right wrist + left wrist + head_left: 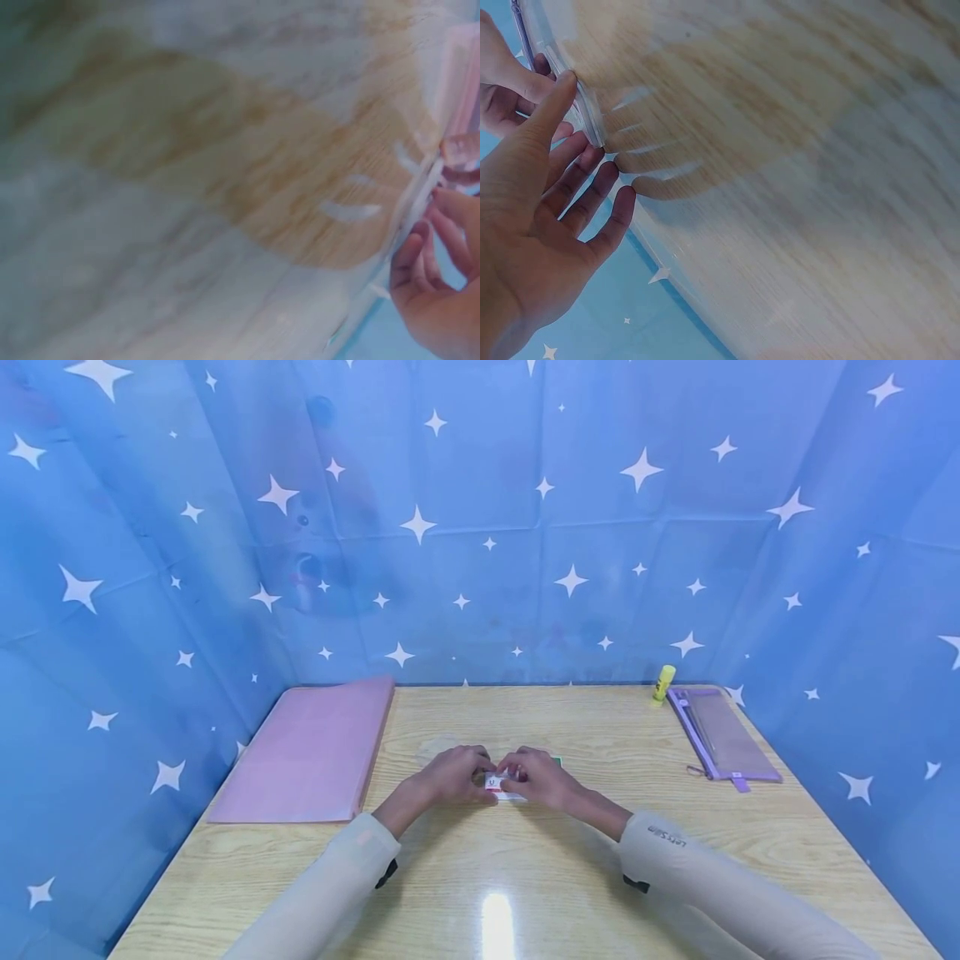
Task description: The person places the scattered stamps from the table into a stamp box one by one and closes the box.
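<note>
A small flat packet point(492, 782) with a white face, a red strip and a dark letter lies low over the table's middle, between both hands. My left hand point(457, 774) holds its left end between thumb and fingers; in the left wrist view that hand point(555, 202) has its fingertips along the packet's layered clear edge point(589, 112). From the other side my right hand point(543, 777) pinches the packet with bent fingers over its top, as the right wrist view of the hand point(439, 289) also shows. The fingers cover much of the packet. A green corner point(557, 762) shows behind the right hand.
On the left of the wooden table point(450, 893) lies a large pink folder point(307, 756). A yellow glue stick point(663, 683) stands at the back right, beside a purple-edged mesh zip pouch point(723, 735). Blue star-patterned cloth point(487, 568) hangs behind the table and at its sides.
</note>
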Demonstrator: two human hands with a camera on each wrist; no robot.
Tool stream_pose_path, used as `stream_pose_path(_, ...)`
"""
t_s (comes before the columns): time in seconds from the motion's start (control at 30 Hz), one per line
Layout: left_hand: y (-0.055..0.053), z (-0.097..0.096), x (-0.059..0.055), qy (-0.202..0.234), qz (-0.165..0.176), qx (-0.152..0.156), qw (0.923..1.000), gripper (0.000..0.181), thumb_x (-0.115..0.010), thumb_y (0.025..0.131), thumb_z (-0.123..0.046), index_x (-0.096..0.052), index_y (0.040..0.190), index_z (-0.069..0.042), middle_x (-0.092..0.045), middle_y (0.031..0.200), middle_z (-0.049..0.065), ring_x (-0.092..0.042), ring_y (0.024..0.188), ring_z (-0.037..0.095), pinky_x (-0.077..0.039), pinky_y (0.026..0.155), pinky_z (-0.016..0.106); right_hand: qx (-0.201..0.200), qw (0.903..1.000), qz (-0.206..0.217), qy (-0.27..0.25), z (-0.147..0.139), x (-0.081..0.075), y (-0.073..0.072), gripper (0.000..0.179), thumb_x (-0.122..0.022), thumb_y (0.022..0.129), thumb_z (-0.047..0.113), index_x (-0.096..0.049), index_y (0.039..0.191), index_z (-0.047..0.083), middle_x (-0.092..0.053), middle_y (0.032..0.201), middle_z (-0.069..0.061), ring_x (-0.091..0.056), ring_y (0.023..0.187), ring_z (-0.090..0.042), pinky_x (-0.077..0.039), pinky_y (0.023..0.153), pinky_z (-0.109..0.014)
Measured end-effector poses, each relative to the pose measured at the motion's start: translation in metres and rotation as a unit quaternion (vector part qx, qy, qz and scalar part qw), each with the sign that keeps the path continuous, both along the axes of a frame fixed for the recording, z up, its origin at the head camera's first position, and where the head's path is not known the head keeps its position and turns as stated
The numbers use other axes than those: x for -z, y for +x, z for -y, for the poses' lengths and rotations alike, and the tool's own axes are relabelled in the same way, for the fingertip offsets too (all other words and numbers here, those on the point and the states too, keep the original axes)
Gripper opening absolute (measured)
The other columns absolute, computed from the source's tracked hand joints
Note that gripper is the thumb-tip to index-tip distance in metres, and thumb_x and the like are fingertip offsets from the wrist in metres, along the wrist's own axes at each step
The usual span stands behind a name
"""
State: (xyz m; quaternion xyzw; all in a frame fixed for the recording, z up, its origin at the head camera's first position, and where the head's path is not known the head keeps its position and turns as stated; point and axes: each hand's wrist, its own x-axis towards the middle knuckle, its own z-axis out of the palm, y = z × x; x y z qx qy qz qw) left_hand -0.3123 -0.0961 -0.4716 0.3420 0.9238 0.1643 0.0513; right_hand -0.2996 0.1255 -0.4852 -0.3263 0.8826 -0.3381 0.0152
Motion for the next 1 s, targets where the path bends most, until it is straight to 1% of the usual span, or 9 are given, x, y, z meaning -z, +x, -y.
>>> stream_pose_path(0.2,-0.0001,-0.0004,0.0002,-0.003,0.0,-0.001,1.0,0.049,-0.086,0.086,-0.04,-0.076,0.127,-0.014,-0.068,0.116,-0.001,-0.062,0.094,0.014,-0.049,0.079,0.028,-0.005,1.0,-0.002,0.007,-0.0002,-0.0014,0.0023,0.011,-0.072,0.098,0.01,-0.077,0.107,0.006,-0.064,0.098,-0.001,-0.06,0.077,-0.007,-0.053,0.068,-0.023)
stream_pose_path(0.37,-0.0005,-0.0005,0.0005,-0.007,-0.003,-0.002,1.0,0.05,-0.086,0.086,-0.04,-0.076,0.127,-0.015,-0.069,0.118,0.0,-0.062,0.098,0.015,-0.05,0.083,0.029,-0.014,0.9999,-0.009,-0.002,-0.0017,-0.0002,0.0016,0.01,-0.07,0.098,0.007,-0.076,0.106,0.005,-0.065,0.098,-0.003,-0.06,0.077,-0.007,-0.053,0.068,-0.023)
stream_pose_path(0.53,-0.0009,-0.0005,0.0013,-0.007,0.002,-0.004,1.0,0.051,-0.086,0.086,-0.041,-0.075,0.128,-0.014,-0.069,0.12,0.0,-0.063,0.099,0.014,-0.051,0.084,0.029,-0.017,0.9997,-0.016,-0.006,-0.0022,0.0018,0.0008,0.01,-0.07,0.098,0.006,-0.076,0.105,0.004,-0.066,0.097,-0.005,-0.061,0.077,-0.008,-0.053,0.067,-0.023)
stream_pose_path(0.8,-0.0007,-0.0013,0.0019,-0.013,0.004,-0.007,0.9999,0.051,-0.085,0.087,-0.042,-0.075,0.129,-0.016,-0.068,0.119,-0.002,-0.061,0.095,0.011,-0.051,0.082,0.028,-0.015,0.9999,0.003,-0.008,-0.0017,0.001,0.002,0.009,-0.07,0.099,0.006,-0.075,0.105,0.004,-0.065,0.097,-0.006,-0.063,0.077,-0.012,-0.053,0.066,-0.023)
stream_pose_path(1.0,-0.0017,-0.0005,0.003,-0.007,-0.001,0.001,1.0,0.051,-0.085,0.087,-0.041,-0.075,0.129,-0.014,-0.068,0.119,-0.001,-0.063,0.097,0.013,-0.051,0.082,0.028,-0.01,0.9999,0.006,0.0,-0.0012,0.0003,0.0018,0.009,-0.07,0.099,0.007,-0.075,0.105,0.005,-0.065,0.097,-0.004,-0.063,0.078,-0.012,-0.054,0.067,-0.023)
